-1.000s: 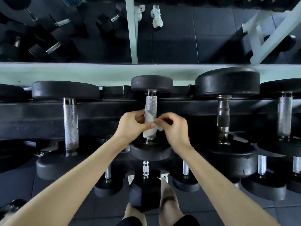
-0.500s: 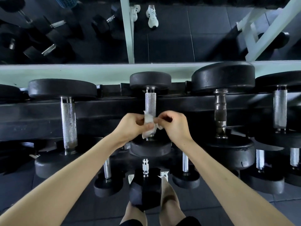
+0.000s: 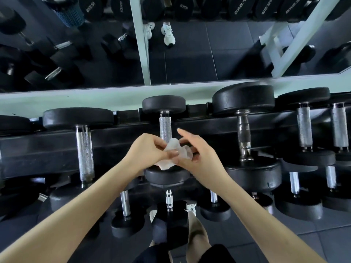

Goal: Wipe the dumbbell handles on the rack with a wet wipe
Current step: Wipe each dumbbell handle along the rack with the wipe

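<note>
While both hands are meeting at centre frame, the wipe is sitting bunched against the lower end of the middle handle, just above its near weight. The left hand is pinching the wipe, thumb and fingers curled onto it. The right hand is pointing its index finger straight up. Its other fingers are tucking in at the wipe's right edge, and I cannot tell whether they are gripping it. I'm reading this as the wipe being regathered partway along the handle, with the knurled upper stretch lying bare. The next move, I'd say, is calling for the wipe to be wrapped round the bar and slid up toward the far weight, then across the rack to the right handle.
</note>
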The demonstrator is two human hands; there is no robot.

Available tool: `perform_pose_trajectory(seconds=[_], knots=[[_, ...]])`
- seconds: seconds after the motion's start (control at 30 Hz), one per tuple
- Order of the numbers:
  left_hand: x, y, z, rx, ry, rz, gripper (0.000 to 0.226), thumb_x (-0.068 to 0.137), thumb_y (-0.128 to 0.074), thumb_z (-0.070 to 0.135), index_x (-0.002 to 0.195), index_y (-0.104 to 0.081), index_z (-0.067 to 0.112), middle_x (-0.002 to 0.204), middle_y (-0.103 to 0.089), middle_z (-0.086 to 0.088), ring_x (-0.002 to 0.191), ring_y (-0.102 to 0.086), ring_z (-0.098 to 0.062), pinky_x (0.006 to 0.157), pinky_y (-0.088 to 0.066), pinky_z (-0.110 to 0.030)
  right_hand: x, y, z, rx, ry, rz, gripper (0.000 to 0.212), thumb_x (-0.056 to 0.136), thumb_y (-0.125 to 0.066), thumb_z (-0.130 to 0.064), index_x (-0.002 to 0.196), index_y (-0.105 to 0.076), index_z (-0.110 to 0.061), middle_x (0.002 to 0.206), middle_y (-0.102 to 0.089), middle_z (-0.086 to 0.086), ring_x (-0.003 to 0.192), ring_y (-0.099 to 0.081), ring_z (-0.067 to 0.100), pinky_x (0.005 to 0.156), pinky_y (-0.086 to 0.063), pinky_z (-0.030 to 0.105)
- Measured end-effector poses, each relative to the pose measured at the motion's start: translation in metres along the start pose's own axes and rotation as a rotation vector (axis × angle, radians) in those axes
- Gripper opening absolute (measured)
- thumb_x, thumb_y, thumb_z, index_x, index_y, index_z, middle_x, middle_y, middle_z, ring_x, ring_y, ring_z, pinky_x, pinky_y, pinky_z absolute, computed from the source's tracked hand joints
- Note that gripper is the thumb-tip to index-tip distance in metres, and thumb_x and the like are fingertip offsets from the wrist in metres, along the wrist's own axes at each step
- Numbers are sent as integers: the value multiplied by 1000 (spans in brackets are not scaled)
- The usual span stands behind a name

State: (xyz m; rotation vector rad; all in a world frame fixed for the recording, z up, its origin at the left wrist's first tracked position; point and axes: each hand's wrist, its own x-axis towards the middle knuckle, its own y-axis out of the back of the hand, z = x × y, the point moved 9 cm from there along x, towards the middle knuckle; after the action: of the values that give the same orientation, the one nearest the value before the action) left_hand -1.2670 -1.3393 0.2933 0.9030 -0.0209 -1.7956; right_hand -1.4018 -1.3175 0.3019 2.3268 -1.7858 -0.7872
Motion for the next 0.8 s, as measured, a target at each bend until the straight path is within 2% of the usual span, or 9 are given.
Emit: perform_pose_trajectory(seconds=[0.1, 0.17, 0.23, 0.3, 0.37, 0.5, 0.57, 0.63, 0.8], knots=[[-2, -16, 9, -102, 87, -180, 26, 71, -79, 38, 83, -77, 16, 84, -72, -11, 71, -59, -7, 73, -48, -23, -8, 8, -10, -73, 67, 128, 38, 77, -75, -12, 114, -67, -18, 100, -60, -8, 89, -58, 9, 83, -49, 29], [-6, -21, 16, -60, 97, -244, 27, 69, -78, 44, 86, -77, 24, 89, -73, 0, 78, -58, -3, 77, -44, -22, -14, 15, -10, -65, 55, 196, 18, 80, -72, -9, 97, -73, -15, 89, -64, -1, 81, -59, 15, 77, -51, 35], [-9, -25, 22, -73, 107, -273, 20, 70, -77, 43, 85, -76, 29, 92, -73, 7, 87, -60, 0, 80, -45, -20, -19, 24, -9, -43, 53, 234, 15, 83, -70, -10, 95, -74, -17, 85, -65, -1, 77, -58, 11, 72, -50, 28], [-9, -20, 25, -126, 120, -200, 12, 75, -76, 38, 83, -74, 30, 91, -72, 8, 90, -61, -2, 76, -44, -18, -23, 38, -2, 46, 14, 293, 18, 85, -68, -10, 100, -74, -19, 86, -66, -3, 78, -58, 4, 72, -45, 16], [-7, 2, 28, -99, 46, 43, 9, 80, -72, 34, 84, -73, 26, 86, -71, 9, 86, -63, -5, 68, -42, -16, -23, 52, 6, 116, -48, 356, 22, 88, -63, -13, 105, -72, -23, 90, -66, -7, 81, -58, 2, 74, -42, 10], [-13, 60, 46, 164, -86, 618, 34, 84, -63, 45, 105, -67, 19, 97, -65, 7, 86, -59, -12, 64, -38, -18, 11, 55, 12, -166, -101, 357, 23, 91, -49, -17, 78, -67, -23, 75, -55, -9, 65, -48, 7, 61, -33, 22], [3, 65, 41, 184, 68, 611, 60, 83, -56, 59, 125, -54, 16, 120, -58, -3, 104, -56, -21, 74, -36, -24, 36, 47, 15, -335, -119, 354, 21, 91, -47, -16, 79, -64, -18, 79, -55, -6, 69, -50, 12, 55, -25, 21], [27, 53, 33, 43, 224, 486, 67, 80, -54, 66, 122, -53, 14, 118, -60, -1, 111, -55, -24, 72, -38, -23, 58, 40, 20, -397, -124, 374, 21, 92, -47, -16, 91, -68, -15, 93, -63, -1, 83, -59, 19, 56, -27, 22], [64, 49, 18, -174, 270, 469, 69, 60, -74, 66, 91, -65, 6, 91, -66, -4, 82, -60, -18, 59, -42, -23, 96, 24, 19, -328, -112, 303, 31, 93, -45, -13, 63, -53, -17, 65, -54, -1, 65, -49, 19, 60, -31, 27]])
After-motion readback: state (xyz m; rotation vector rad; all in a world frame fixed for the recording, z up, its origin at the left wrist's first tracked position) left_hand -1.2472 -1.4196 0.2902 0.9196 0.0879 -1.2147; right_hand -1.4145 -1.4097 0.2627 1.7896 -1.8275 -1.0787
